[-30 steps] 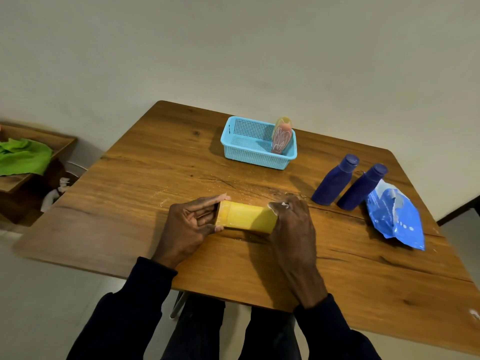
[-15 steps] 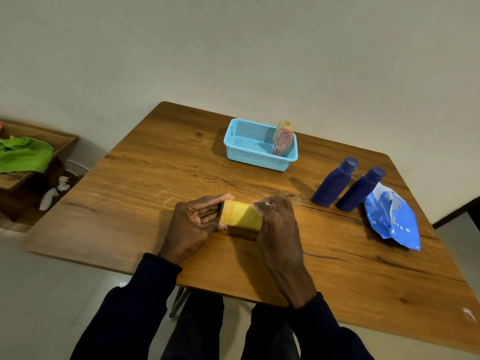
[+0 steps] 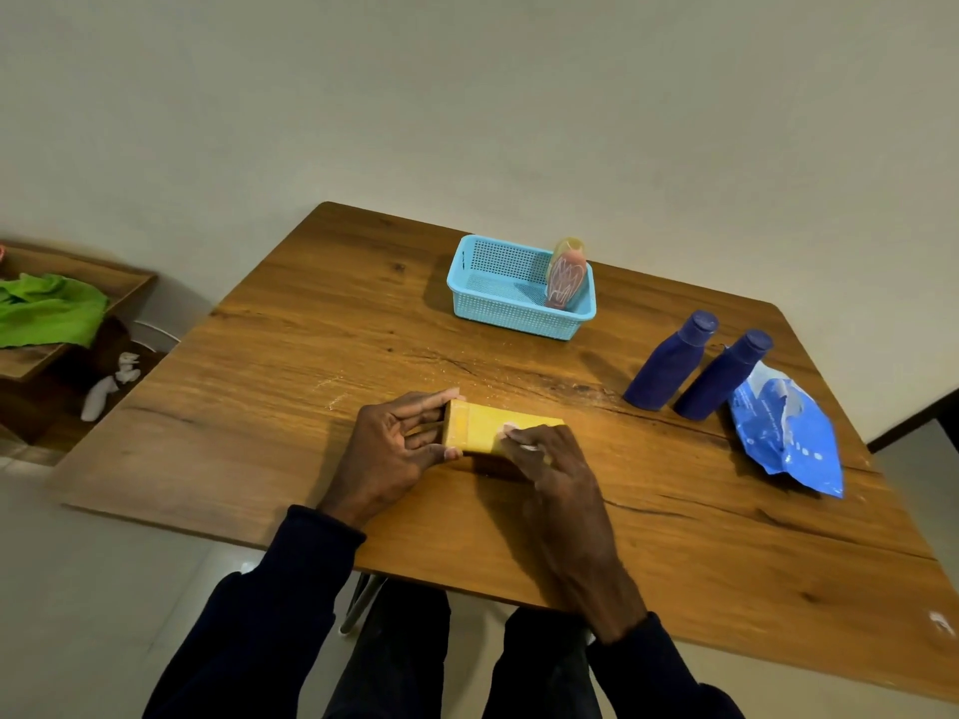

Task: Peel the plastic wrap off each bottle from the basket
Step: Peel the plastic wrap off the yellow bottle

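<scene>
Looking down, in the head view, at a wooden surface (image 3: 311, 386) with a light blue mesh basket (image 3: 498, 316) near its far edge. Gripping a yellow bottle (image 3: 482, 428) laid on its side, on the near side of the basket and well apart from it. Left hand (image 3: 394, 448) closed round the bottle's left end, index finger along the top, thumb below, other fingers curled against the end face. Right hand (image 3: 555, 474) draped over the other end, fingers bent down onto the body, tips pinching at something pale on the top face; cannot tell whether wrap or label. Plain matte yellow on the visible part, with a slightly lighter band near the left end; any print there too faint to read.

Leaning in the basket's right corner: a pinkish bottle (image 3: 566, 277) with a yellowish top, patterned with thin white lines, wording too small to make out. Standing right of the basket and a little nearer: one dark blue bottle (image 3: 669, 365) and a second dark blue bottle (image 3: 724, 378), side by side, caps matching, bodies plain. Lying just beyond those, further right of the basket: a crumpled blue plastic wrap (image 3: 783, 438) with white printing, too blurred to read. Far left of the basket, off the surface: a green cloth (image 3: 46, 311) on a low wooden shelf (image 3: 124, 282).
</scene>
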